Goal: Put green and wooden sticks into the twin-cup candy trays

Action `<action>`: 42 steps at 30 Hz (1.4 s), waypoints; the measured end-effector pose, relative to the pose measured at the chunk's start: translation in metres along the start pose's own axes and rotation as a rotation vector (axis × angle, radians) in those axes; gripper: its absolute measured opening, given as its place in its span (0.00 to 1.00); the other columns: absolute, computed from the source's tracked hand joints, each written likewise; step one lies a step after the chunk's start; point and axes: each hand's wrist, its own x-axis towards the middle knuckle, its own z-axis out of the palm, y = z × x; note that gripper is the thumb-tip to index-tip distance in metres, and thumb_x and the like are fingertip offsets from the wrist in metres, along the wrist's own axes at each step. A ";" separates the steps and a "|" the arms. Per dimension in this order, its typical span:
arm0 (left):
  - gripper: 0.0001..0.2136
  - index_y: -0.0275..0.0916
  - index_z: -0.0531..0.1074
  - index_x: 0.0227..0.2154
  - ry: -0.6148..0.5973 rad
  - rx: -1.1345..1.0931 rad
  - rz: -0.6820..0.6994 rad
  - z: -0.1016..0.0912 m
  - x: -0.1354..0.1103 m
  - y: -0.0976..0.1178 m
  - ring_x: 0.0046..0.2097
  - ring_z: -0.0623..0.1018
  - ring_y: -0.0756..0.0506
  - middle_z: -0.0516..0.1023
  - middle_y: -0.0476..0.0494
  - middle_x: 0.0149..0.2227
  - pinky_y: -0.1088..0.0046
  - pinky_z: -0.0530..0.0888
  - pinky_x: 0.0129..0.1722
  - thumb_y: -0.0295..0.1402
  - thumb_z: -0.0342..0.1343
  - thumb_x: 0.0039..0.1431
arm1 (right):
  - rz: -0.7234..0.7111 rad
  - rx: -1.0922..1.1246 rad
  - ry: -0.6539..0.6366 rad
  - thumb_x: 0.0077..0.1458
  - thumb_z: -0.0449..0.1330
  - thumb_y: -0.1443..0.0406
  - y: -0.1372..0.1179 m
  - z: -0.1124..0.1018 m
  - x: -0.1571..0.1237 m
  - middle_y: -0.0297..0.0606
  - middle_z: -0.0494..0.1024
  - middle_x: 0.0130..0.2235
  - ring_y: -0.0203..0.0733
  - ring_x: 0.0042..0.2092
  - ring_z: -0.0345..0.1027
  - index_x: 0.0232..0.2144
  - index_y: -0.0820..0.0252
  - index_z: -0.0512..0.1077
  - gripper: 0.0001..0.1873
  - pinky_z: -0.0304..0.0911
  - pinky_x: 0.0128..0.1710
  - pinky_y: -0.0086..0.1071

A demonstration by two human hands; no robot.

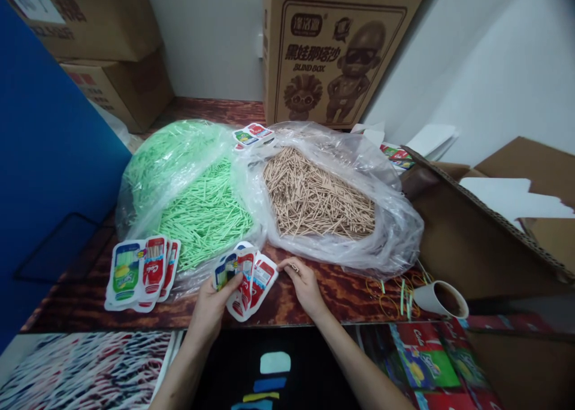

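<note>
My left hand (210,307) is closed on a small fan of printed cards (260,283), bottle-shaped prints in red and green with "Cola" lettering. Just to the right, my right hand (306,285) pinches a few short brown sticks (294,267), its fingertips close to the cards' edge. Behind the hands, a clear plastic bag of green sticks (206,212) lies open on the left. Beside it is another open bag of brown sticks (318,200). A stack of similar cards (130,275) rests at the left, with some green and brown sticks showing in their windows.
Several cards (252,135) lie between the bags. A large carton (336,50) stands behind, with more cartons (112,80) at the back left. At right are an open cardboard box (467,236), a tipped paper cup (440,298) and rubber bands (389,299). Printed packs (426,356) sit below the table edge.
</note>
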 end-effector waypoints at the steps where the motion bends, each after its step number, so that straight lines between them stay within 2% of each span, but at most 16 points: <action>1: 0.17 0.33 0.77 0.34 0.003 -0.001 0.006 0.000 0.000 0.001 0.30 0.80 0.46 0.83 0.44 0.31 0.74 0.77 0.32 0.34 0.71 0.39 | -0.001 -0.001 0.002 0.61 0.52 0.62 0.000 0.000 0.000 0.36 0.76 0.34 0.41 0.39 0.70 0.32 0.58 0.73 0.11 0.62 0.43 0.32; 6: 0.19 0.33 0.77 0.34 0.029 -0.012 -0.006 0.003 -0.001 0.003 0.29 0.80 0.45 0.83 0.44 0.31 0.73 0.77 0.30 0.34 0.72 0.36 | -0.002 -0.006 0.019 0.61 0.53 0.62 0.000 0.001 -0.001 0.36 0.77 0.33 0.41 0.38 0.71 0.32 0.58 0.73 0.11 0.63 0.42 0.32; 15: 0.18 0.33 0.77 0.35 -0.025 0.014 -0.010 0.007 0.001 -0.007 0.29 0.80 0.46 0.82 0.44 0.31 0.73 0.77 0.32 0.35 0.70 0.40 | -0.016 -0.008 0.034 0.61 0.52 0.62 0.003 0.003 0.000 0.36 0.76 0.32 0.41 0.38 0.70 0.32 0.58 0.73 0.11 0.62 0.41 0.31; 22: 0.19 0.33 0.77 0.33 -0.023 0.009 -0.037 0.012 0.000 -0.003 0.29 0.80 0.45 0.82 0.44 0.30 0.72 0.77 0.32 0.36 0.71 0.37 | 0.001 0.008 0.038 0.61 0.52 0.61 0.004 0.003 0.000 0.37 0.76 0.32 0.41 0.37 0.70 0.33 0.58 0.73 0.11 0.63 0.41 0.32; 35: 0.16 0.34 0.77 0.33 -0.010 0.029 -0.010 0.004 0.001 -0.005 0.29 0.79 0.47 0.82 0.46 0.29 0.75 0.76 0.31 0.35 0.70 0.40 | -0.007 -0.016 0.040 0.61 0.52 0.62 -0.003 0.003 0.001 0.36 0.75 0.32 0.41 0.37 0.70 0.31 0.58 0.72 0.11 0.62 0.41 0.32; 42: 0.16 0.34 0.77 0.31 -0.005 0.040 -0.018 0.002 0.001 -0.008 0.29 0.79 0.46 0.82 0.45 0.29 0.73 0.76 0.32 0.36 0.71 0.39 | -0.010 -0.020 0.043 0.61 0.52 0.62 0.002 0.004 0.001 0.37 0.76 0.32 0.41 0.37 0.70 0.32 0.58 0.73 0.11 0.63 0.41 0.32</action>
